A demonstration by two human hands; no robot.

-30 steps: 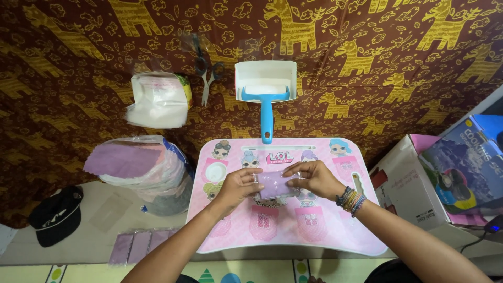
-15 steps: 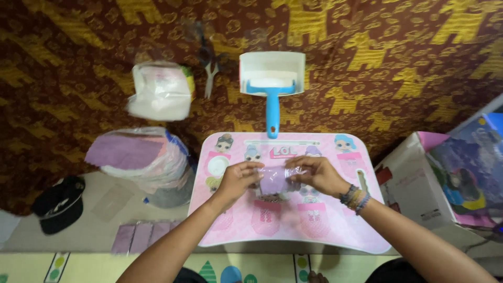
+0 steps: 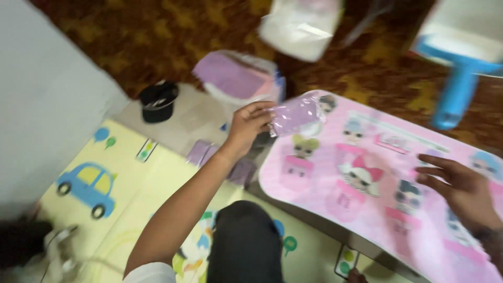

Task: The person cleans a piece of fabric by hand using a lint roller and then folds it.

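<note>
My left hand (image 3: 248, 127) holds a small clear packet with a purple item inside (image 3: 295, 115), out over the left edge of the pink cartoon-printed low table (image 3: 377, 173). My right hand (image 3: 461, 189) hovers open over the right part of the table, fingers spread, holding nothing. The frame is blurred by head motion.
A clear bag of purple and pink packets (image 3: 238, 78) lies on the floor past my left hand. Several purple packets (image 3: 220, 160) lie on the mat below it. A black cap (image 3: 158, 101), a white bag (image 3: 301, 26) and a blue-handled white dustpan (image 3: 461, 57) lie farther off.
Both hands held the purple packet at the table's middle. Now my left hand alone carries it left past the table edge, my right hand has let go, and the view has swung left.
</note>
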